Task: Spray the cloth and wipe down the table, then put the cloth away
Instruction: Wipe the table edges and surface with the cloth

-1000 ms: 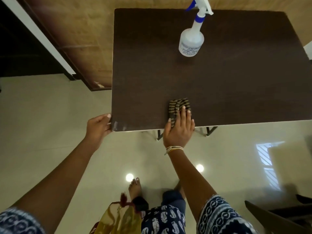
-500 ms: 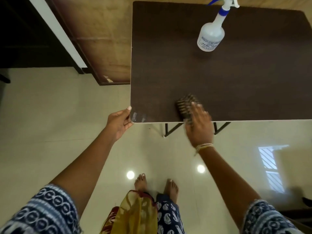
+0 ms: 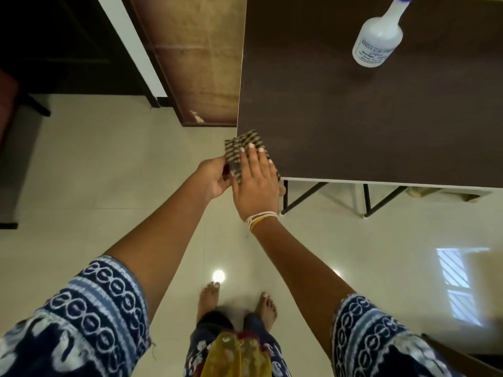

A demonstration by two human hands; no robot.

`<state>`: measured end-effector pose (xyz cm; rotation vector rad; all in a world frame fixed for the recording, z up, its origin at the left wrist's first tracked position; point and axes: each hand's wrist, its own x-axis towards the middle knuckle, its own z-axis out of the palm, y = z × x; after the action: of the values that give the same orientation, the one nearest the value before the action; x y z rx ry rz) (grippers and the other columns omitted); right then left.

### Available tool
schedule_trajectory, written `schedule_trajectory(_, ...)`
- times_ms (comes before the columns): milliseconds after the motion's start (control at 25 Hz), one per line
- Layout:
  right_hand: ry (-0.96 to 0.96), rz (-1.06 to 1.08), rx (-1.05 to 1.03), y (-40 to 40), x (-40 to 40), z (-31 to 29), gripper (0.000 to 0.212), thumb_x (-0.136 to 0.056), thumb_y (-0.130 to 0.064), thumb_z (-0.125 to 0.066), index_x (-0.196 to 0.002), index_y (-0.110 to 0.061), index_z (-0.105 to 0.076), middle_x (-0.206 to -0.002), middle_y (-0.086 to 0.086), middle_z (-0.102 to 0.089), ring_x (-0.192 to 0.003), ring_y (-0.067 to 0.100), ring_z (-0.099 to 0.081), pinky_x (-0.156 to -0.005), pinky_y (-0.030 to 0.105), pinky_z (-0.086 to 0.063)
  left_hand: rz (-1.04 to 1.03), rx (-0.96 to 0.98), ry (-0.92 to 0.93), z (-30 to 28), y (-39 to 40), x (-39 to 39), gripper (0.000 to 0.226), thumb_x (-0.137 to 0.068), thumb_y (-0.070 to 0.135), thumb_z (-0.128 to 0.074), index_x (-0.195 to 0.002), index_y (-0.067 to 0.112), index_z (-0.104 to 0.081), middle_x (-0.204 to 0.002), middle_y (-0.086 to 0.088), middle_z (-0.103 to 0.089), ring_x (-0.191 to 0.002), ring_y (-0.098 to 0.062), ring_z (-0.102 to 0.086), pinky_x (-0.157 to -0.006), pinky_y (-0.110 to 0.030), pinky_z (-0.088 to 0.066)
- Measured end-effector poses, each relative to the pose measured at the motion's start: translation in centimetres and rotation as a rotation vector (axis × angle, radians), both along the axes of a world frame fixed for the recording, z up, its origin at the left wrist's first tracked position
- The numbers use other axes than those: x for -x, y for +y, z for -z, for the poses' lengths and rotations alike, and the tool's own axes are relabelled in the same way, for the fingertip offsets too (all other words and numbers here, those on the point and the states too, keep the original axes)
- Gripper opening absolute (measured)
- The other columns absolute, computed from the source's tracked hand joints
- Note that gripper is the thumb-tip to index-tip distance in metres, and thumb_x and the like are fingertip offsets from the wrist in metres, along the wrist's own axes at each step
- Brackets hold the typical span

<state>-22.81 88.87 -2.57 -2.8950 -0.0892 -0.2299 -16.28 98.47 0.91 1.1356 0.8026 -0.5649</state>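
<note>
Closest to me are my bare feet (image 3: 236,306) on the pale tiled floor (image 3: 81,186), and my two patterned sleeves reaching forward. My left hand (image 3: 213,176) is cupped just off the near left corner of the table (image 3: 381,118), fingers curled up against the hanging edge of the cloth (image 3: 242,148), touching it from below and beside; I cannot tell whether it grips the fabric or only catches what comes off the edge. My right hand (image 3: 255,180) lies flat, fingers spread, pressing the cloth down at that same corner, so the striped cloth sits half on the tabletop and half over the edge between my two hands. I judge that I am in the wiping step, at the end of a stroke that brings crumbs or dust off the corner into my waiting palm. The next move, I think, calls for lifting or folding the cloth without spilling what it gathered, then either another pass across the dark top or carrying it off to put away. Farther back, well apart from my hands, the spray bottle (image 3: 377,42) stands upright near the far side of the table, its nozzle cut off by the frame. Beyond the table is a wooden panel (image 3: 196,58).
</note>
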Motion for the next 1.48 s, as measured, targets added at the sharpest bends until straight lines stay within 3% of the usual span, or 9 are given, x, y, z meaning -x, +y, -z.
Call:
schedule_trajectory(240, -0.213, -0.572, 0.252, -9.9, -0.4, 2.4, 0.063, -0.089, -0.008, -0.048, -0.148, -0.025, -0.038, -0.154, 0.008, -0.036, -0.142, 0.03, -0.034, -0.113, 0.041, -0.029, 0.084, 0.151, 0.097, 0.0, 1.7, -0.7, 0.047, -0.102, 0.042, -0.035, -0.099, 0.004, -0.063, -0.099, -0.012, -0.067, -0.089, -0.024, -0.064, -0.076, -0.036, -0.052)
schedule_trajectory(400, -0.183, -0.335, 0.212, -14.8, 1.7, 2.4, 0.073, -0.086, 0.005, -0.055, -0.148, -0.026, -0.035, -0.155, 0.007, -0.034, -0.144, 0.029, -0.03, -0.116, 0.045, -0.025, 0.13, 0.183, 0.035, 0.7, 2.0, -0.5, 0.017, -0.097, 0.021, -0.056, -0.092, 0.005, -0.063, -0.089, -0.009, -0.071, -0.092, -0.022, -0.068, -0.095, -0.038, -0.051)
schedule_trajectory(560, -0.242, -0.119, 0.085, -12.1, 2.6, 2.6, 0.061, -0.088, 0.0, -0.06, -0.142, -0.023, -0.046, -0.149, 0.008, -0.043, -0.141, 0.029, -0.036, -0.116, 0.049, -0.03, 0.138, 0.225, 0.051, 1.3, 2.5, -0.5, 0.024, -0.101, 0.023, -0.049, -0.1, 0.003, -0.064, -0.1, -0.012, -0.071, -0.105, -0.025, -0.067, -0.096, -0.039, -0.051)
schedule_trajectory(680, -0.276, -0.206, 0.068, -6.2, 1.0, 2.5, 0.05, -0.089, -0.011, -0.061, -0.137, -0.026, -0.054, -0.144, 0.007, -0.051, -0.134, 0.029, -0.047, -0.108, 0.048, -0.04, 0.174, 0.22, 0.095, 0.9, 3.2, -0.5, 0.048, -0.104, 0.04, -0.033, -0.113, 0.002, -0.062, -0.106, -0.013, -0.069, -0.093, -0.026, -0.067, -0.091, -0.041, -0.051)
schedule_trajectory(880, -0.211, -0.371, 0.118, -2.6, 0.1, 2.4, 0.05, -0.088, -0.008, -0.063, -0.136, -0.024, -0.056, -0.147, 0.007, -0.047, -0.137, 0.029, -0.042, -0.112, 0.044, -0.035, 0.245, 0.23, 0.139, 0.0, 4.1, -0.2, 0.066, -0.101, 0.054, -0.021, -0.105, 0.003, -0.062, -0.105, -0.019, -0.069, -0.098, -0.032, -0.065, -0.08, -0.042, -0.052)
schedule_trajectory(1080, -0.179, -0.376, 0.137, -9.8, 2.1, 1.3, 0.05, -0.086, 0.004, -0.058, -0.131, -0.019, -0.06, -0.145, 0.009, -0.048, -0.138, 0.031, -0.04, -0.114, 0.047, -0.033, 0.259, 0.326, 0.101, 0.7, 5.1, -0.3, 0.078, -0.099, 0.059, -0.018, -0.114, -0.003, -0.062, -0.116, -0.017, -0.068, -0.111, -0.028, -0.064, -0.103, -0.04, -0.043)
schedule_trajectory(1240, -0.076, -0.375, 0.106, -7.7, 1.2, -0.1, 0.058, -0.08, 0.007, -0.062, -0.133, -0.016, -0.057, -0.145, 0.01, -0.048, -0.138, 0.03, -0.04, -0.112, 0.044, -0.036, 0.115, 0.549, 0.139, 1.6, 4.8, 1.4, 0.082, -0.095, 0.065, -0.019, -0.127, -0.001, -0.057, -0.121, -0.018, -0.066, -0.115, -0.03, -0.062, -0.1, -0.041, -0.045)
schedule_trajectory(1400, 0.082, -0.63, 0.23, -4.3, -2.7, -2.6, 0.044, -0.086, -0.01, -0.047, -0.127, -0.012, -0.061, -0.143, 0.011, -0.051, -0.138, 0.032, -0.04, -0.11, 0.042, -0.038, -0.025, 0.683, 0.204, 2.0, 5.0, 2.6, 0.088, -0.092, 0.07, -0.02, -0.129, -0.002, -0.053, -0.122, -0.024, -0.063, -0.11, -0.034, -0.062, -0.092, -0.041, -0.051)
schedule_trajectory(1480, 0.176, -0.733, 0.257, -3.9, -4.9, -4.2, 0.042, -0.087, -0.019, -0.042, -0.12, -0.01, -0.065, -0.135, 0.01, -0.057, -0.133, 0.031, -0.046, -0.107, 0.042, -0.042, -0.083, 0.739, 0.214, 1.8, 5.0, 3.0, 0.092, -0.091, 0.071, -0.02, -0.132, -0.006, -0.049, -0.124, -0.025, -0.061, -0.114, -0.034, -0.06, -0.1, -0.041, -0.047)
